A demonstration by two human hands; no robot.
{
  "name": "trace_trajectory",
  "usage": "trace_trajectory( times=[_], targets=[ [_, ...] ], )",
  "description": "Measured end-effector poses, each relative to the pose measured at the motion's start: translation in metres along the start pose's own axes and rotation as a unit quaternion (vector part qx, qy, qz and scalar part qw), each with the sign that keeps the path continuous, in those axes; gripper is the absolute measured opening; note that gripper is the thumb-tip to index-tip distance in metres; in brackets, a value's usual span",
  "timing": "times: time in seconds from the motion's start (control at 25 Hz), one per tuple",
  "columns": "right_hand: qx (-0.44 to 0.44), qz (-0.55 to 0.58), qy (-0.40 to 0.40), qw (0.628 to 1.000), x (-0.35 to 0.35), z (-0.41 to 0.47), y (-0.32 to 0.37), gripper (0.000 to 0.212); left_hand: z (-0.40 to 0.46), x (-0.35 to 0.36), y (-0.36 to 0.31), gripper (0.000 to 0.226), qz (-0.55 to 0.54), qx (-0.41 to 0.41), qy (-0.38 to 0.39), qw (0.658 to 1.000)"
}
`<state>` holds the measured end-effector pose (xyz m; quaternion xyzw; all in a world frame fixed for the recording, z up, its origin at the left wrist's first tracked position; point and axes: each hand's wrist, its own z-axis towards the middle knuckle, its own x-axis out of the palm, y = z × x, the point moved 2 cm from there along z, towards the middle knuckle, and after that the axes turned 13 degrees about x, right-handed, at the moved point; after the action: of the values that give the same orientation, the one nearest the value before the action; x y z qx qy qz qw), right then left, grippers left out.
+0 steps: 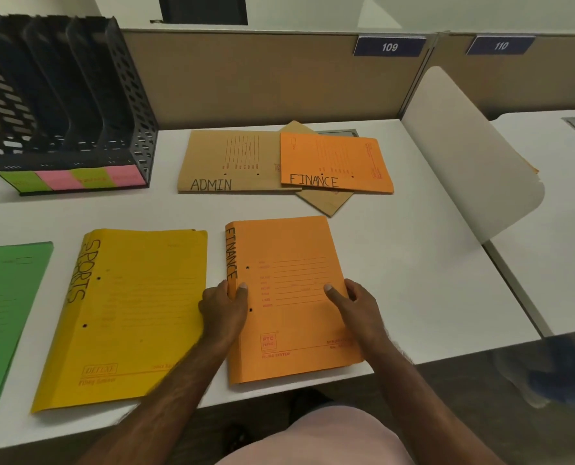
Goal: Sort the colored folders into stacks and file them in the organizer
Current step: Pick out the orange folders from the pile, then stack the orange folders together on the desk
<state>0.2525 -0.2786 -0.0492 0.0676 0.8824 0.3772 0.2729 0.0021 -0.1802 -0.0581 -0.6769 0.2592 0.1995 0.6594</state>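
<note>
An orange stack of FINANCE folders (289,263) lies at the table's front edge. My left hand (224,308) grips its left spine edge, thumb on top. My right hand (356,302) grips its right edge. To the left lies a yellow SPORTS stack (138,307), and a green folder (4,307) lies at the far left. Further back lie a brown ADMIN folder (225,159), another orange FINANCE folder (336,162) and a brown folder (326,201) under it. The black organizer (61,95) stands at the back left with its slots showing no folders.
Green and pink labels (74,177) run along the organizer's front. A tan partition (246,72) closes the back of the table. A white divider panel (464,146) stands at the right edge, with another desk beyond it.
</note>
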Motion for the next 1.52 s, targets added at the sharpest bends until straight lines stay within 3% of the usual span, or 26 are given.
trace_trajectory(
  times=[0.16, 0.32, 0.6, 0.84, 0.92, 1.0, 1.08, 1.16, 1.36, 1.52],
  targets=[
    [0.006, -0.025, -0.020, 0.999, -0.005, 0.012, -0.001, 0.073, 0.011, 0.007, -0.009, 0.025, 0.017, 0.004, -0.031, 0.999],
    [-0.007, -0.015, -0.055, 0.998, -0.018, 0.036, 0.008, 0.075, 0.037, 0.015, -0.028, 0.042, -0.002, 0.031, -0.049, 0.998],
    [-0.045, 0.008, -0.099, 0.994, -0.069, 0.142, 0.072, 0.081, 0.145, 0.064, -0.091, 0.057, -0.030, 0.076, 0.002, 0.997],
    [-0.032, 0.035, -0.162, 0.986, -0.119, 0.250, 0.128, 0.099, 0.241, 0.115, -0.133, 0.074, -0.021, 0.040, 0.055, 0.997],
    [-0.006, 0.038, -0.157, 0.987, -0.126, 0.277, 0.140, 0.104, 0.261, 0.124, -0.137, 0.070, -0.015, 0.020, 0.057, 0.998],
    [0.015, 0.042, -0.141, 0.989, -0.128, 0.295, 0.146, 0.106, 0.273, 0.128, -0.135, 0.040, -0.029, 0.016, 0.038, 0.999],
    [0.012, 0.043, -0.125, 0.991, -0.126, 0.304, 0.148, 0.101, 0.276, 0.129, -0.132, 0.022, -0.068, 0.021, 0.025, 0.997],
    [0.012, 0.062, -0.128, 0.990, -0.127, 0.309, 0.149, 0.095, 0.275, 0.128, -0.131, 0.045, -0.101, 0.009, 0.029, 0.994],
    [0.062, 0.185, -0.121, 0.973, -0.134, 0.305, 0.148, 0.075, 0.276, 0.118, -0.129, 0.071, -0.163, -0.027, -0.011, 0.986],
    [0.092, 0.269, -0.065, 0.956, -0.132, 0.285, 0.133, 0.038, 0.268, 0.105, -0.128, 0.071, -0.206, -0.054, -0.052, 0.976]
  ],
)
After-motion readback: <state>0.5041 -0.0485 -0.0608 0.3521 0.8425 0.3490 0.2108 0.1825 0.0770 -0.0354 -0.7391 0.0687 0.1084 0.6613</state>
